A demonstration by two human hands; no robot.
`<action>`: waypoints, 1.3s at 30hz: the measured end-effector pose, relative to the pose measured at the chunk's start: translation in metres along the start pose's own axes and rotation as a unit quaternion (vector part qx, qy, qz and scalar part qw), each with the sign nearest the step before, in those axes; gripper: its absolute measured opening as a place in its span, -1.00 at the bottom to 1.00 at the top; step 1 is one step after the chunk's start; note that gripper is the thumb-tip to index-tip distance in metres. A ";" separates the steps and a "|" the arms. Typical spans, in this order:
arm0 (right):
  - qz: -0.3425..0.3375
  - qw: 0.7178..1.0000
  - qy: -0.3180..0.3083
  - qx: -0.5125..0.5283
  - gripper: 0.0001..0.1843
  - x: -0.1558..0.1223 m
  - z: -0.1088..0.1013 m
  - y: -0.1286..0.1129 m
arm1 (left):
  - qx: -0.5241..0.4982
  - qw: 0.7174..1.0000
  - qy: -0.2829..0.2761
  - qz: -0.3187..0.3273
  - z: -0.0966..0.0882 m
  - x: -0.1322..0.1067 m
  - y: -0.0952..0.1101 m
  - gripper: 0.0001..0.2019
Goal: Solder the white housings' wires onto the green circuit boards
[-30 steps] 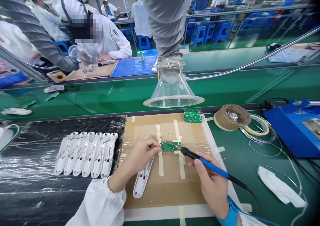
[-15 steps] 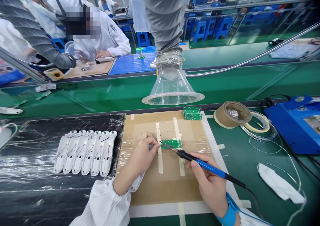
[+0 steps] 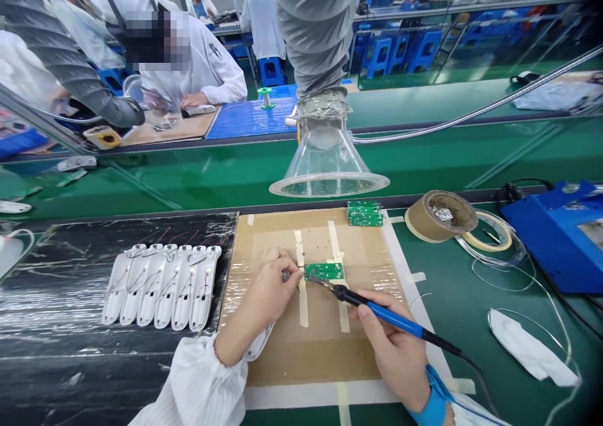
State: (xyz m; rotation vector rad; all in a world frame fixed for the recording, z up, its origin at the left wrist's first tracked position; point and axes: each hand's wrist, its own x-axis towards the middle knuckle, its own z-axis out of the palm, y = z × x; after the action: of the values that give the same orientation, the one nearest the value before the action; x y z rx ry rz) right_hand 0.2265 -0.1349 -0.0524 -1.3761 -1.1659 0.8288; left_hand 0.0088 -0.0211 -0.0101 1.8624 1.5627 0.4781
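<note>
My right hand (image 3: 398,347) holds a soldering iron (image 3: 389,316) with a blue and black handle. Its metal tip points left and meets the lower left part of a green circuit board (image 3: 325,271), or hovers just over it. At that board's left end, my left hand (image 3: 271,288) is closed in a pinch. What its fingertips hold is too small to make out; a small dark round piece (image 3: 285,275) shows by the fingers. Partly hidden under the left wrist lies a white plastic housing (image 3: 259,344). The board rests on a taped cardboard sheet (image 3: 282,369).
White housings (image 3: 160,288) with thin wires stand in a row on the left. More green boards (image 3: 365,213) lie behind. A clear fume hood (image 3: 330,168) hangs above. On the right are a tape roll (image 3: 440,215), solder wire and a blue machine (image 3: 556,237). A co-worker (image 3: 198,55) sits opposite.
The view has shifted very slightly. Both hands, the soldering iron and the board keep almost the same positions, with the iron's tip still at the board's left part.
</note>
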 end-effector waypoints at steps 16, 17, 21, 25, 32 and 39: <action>0.001 1.000 0.028 0.002 -0.83 -0.001 0.000 0.002 | -0.004 1.000 0.001 0.025 -0.001 0.000 -0.003 -0.74; 0.002 1.000 0.030 0.008 -0.83 -0.001 0.000 0.002 | -0.006 1.000 0.002 0.026 -0.001 0.000 -0.003 -0.74; 0.014 0.999 0.025 0.014 -0.83 -0.001 0.000 0.002 | -0.013 0.999 0.003 0.030 0.000 0.000 -0.005 -0.73; 0.030 0.999 0.030 0.031 -0.81 0.000 0.002 -0.001 | -0.021 0.999 0.003 0.027 0.001 -0.001 -0.006 -0.74; 0.024 0.998 0.032 0.045 -0.81 0.002 0.003 -0.001 | -0.043 0.998 0.003 0.035 -0.001 -0.004 -0.007 -0.79; 0.014 0.998 0.032 0.049 -0.83 -0.001 0.002 0.002 | -0.079 0.996 0.012 0.051 -0.003 -0.011 -0.012 -0.83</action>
State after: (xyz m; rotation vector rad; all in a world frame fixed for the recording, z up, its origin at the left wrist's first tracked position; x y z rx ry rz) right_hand 0.2246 -0.1347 -0.0543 -1.3320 -1.0448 0.8452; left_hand -0.0037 -0.0297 -0.0147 1.8275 1.4069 0.6528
